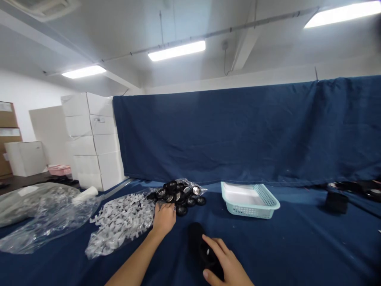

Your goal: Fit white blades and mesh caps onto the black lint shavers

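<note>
My left hand (164,219) reaches to the near edge of a heap of black round discs (177,194), some with shiny silvery faces. Its fingers are stretched forward onto the heap, and their tips are partly hidden; no held disc shows. Lower down, my right hand (228,260) has its thumb and fingers about a dark, elongated black object (196,238) lying on the blue cloth. A small white spot shows on that object near the fingertips; its exact kind is unclear. Left of my left hand lies a clear bag of small white and grey pieces (122,222).
A light-green plastic basket (253,212) stands right of the heap. More clear plastic bags (53,222) lie at left, by stacked white boxes (95,143). A blue curtain (226,135) hangs behind the table. A small black object (336,202) sits at right.
</note>
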A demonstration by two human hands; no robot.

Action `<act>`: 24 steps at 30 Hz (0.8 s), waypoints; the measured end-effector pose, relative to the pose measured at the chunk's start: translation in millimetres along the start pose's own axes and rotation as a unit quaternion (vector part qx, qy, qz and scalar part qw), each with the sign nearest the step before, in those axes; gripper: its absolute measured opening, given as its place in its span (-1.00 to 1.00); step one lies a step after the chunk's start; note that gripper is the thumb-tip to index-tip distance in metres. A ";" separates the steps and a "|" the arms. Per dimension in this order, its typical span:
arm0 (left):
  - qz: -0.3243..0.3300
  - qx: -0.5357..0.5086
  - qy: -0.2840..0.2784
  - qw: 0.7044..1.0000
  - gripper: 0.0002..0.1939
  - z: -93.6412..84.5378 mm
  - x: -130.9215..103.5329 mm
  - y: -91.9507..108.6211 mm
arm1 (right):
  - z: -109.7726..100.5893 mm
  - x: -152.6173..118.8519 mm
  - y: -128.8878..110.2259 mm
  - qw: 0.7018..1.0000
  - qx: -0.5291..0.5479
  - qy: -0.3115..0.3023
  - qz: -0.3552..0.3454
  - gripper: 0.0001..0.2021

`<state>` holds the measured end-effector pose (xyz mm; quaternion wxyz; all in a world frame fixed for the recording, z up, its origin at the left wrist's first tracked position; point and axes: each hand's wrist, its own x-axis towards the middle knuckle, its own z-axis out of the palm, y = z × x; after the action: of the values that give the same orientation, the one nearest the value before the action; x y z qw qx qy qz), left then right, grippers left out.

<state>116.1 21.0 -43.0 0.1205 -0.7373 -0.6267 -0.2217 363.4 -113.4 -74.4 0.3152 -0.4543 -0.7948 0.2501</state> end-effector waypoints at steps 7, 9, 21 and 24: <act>0.009 -0.125 0.072 0.989 -0.64 -9.9 -6.7 1.7 | 0.5 -4.1 2.6 0.998 0.037 0.014 0.045 -0.18; 0.026 -0.180 0.079 0.980 -0.63 -18.7 -8.5 10.8 | 0.2 -5.8 2.8 0.996 0.061 0.018 0.060 -0.11; -0.034 -0.600 -0.076 0.796 -0.75 -45.2 -53.3 82.1 | -10.2 -10.9 -16.1 0.992 0.059 0.105 0.043 -0.50; -0.094 -0.664 -0.135 0.730 -0.70 -39.1 -50.2 78.5 | -8.5 -11.8 -9.3 0.987 0.035 0.148 0.050 -0.52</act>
<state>180.1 -55.1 -25.0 -0.5070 -0.5888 -0.3960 -0.4893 369.0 -127.1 -65.6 0.4320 -0.5145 -0.7063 0.2232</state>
